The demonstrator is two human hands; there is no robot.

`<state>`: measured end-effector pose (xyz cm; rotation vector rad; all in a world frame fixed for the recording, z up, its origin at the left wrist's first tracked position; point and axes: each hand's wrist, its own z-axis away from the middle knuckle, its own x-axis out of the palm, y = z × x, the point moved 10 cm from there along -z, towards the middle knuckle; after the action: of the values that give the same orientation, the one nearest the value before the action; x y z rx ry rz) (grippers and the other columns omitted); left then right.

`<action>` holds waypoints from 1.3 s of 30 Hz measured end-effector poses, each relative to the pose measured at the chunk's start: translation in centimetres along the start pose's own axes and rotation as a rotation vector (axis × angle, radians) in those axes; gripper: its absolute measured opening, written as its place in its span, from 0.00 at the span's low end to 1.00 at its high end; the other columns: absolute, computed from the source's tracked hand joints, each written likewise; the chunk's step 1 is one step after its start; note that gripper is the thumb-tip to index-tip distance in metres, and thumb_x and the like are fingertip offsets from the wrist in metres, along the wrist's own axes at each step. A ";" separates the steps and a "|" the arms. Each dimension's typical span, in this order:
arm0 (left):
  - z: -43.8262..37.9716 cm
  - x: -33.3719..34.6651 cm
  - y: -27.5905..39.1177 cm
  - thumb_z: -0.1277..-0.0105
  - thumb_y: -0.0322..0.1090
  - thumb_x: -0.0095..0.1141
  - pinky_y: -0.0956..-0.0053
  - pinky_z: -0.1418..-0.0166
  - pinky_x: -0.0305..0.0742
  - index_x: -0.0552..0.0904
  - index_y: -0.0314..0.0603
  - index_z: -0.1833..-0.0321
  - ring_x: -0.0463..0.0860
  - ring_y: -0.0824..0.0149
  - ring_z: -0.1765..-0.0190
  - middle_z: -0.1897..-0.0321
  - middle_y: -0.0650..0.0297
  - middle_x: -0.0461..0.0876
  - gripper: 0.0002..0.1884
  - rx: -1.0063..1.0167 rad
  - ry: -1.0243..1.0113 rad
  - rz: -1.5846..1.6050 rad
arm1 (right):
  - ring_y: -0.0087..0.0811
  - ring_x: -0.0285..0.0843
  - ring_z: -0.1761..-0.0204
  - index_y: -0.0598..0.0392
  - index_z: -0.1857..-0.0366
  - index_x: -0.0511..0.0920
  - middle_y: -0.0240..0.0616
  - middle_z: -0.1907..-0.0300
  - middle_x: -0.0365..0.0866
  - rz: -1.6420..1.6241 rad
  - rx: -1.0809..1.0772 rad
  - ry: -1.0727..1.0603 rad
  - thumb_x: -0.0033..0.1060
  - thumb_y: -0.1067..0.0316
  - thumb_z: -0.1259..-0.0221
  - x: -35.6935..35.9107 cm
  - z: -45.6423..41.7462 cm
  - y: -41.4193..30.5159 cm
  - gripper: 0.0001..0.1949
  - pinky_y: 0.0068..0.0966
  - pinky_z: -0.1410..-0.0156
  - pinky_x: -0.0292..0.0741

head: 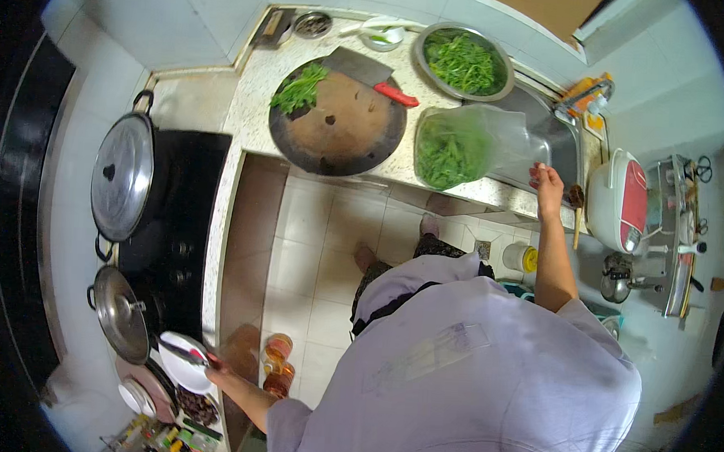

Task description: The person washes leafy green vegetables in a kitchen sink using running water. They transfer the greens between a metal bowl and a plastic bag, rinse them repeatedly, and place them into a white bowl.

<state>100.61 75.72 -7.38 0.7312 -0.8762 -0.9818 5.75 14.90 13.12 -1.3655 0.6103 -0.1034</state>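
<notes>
At the lower left, my left hand (218,371) grips a dark utensil with a bit of red on it, over a white bowl (186,362) beside the stove. Whether it also touches the bowl is unclear. My right hand (544,176) is over the front edge of the sink, fingers curled, with nothing visible in it. Left of that hand, a clear plastic bag of leafy greens (452,148) lies on the counter, its loose end over the sink. A cleaver with a red handle (395,94) rests across the round wooden chopping board (349,124), near some leafy greens (300,89).
A metal basin of greens (462,62) stands behind the bag. The sink (523,136) is left of a white and red rice cooker (620,199). A lidded pot (123,176) and a lidded pan (122,315) sit at the black stove (184,217). Oil bottles (278,366) stand on the floor.
</notes>
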 end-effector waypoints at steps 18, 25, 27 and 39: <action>32.0 4.5 -17.9 0.38 0.34 0.44 0.78 0.65 0.66 0.76 0.35 0.61 0.69 0.68 0.70 0.70 0.62 0.76 0.11 -0.346 -0.388 -0.256 | 0.47 0.53 0.27 0.46 0.31 0.62 0.42 0.29 0.60 0.955 -0.926 -0.449 0.81 0.61 0.64 17.7 -14.4 -16.2 0.48 0.40 0.26 0.57; 53.4 25.3 -14.0 0.42 0.35 0.48 0.78 0.69 0.70 0.74 0.32 0.57 0.75 0.68 0.70 0.69 0.61 0.77 0.14 -0.259 -0.296 -0.345 | 0.45 0.35 0.22 0.38 0.25 0.41 0.39 0.23 0.41 1.568 -1.260 -0.799 0.87 0.49 0.81 31.1 -21.6 -9.6 0.71 0.48 0.20 0.35; 57.9 29.0 -13.5 0.43 0.33 0.50 0.76 0.68 0.73 0.74 0.32 0.52 0.78 0.67 0.70 0.67 0.62 0.79 0.17 -0.307 -0.299 -0.385 | 0.44 0.32 0.22 0.38 0.24 0.38 0.38 0.22 0.37 1.674 -1.310 -0.865 0.86 0.43 0.83 32.5 -22.9 -7.6 0.73 0.49 0.20 0.33; 61.5 36.8 -16.0 0.43 0.29 0.52 0.68 0.43 0.76 0.64 0.29 0.35 0.79 0.59 0.46 0.45 0.54 0.76 0.30 -0.147 -0.505 -0.348 | 0.40 0.71 0.40 0.41 0.48 0.76 0.32 0.46 0.76 1.237 -1.306 -1.070 0.75 0.69 0.67 36.3 -24.9 -6.4 0.32 0.40 0.40 0.71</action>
<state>51.01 27.99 18.14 0.5226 -1.1168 -1.5668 26.53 -23.55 4.62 -1.6544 0.4463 2.1937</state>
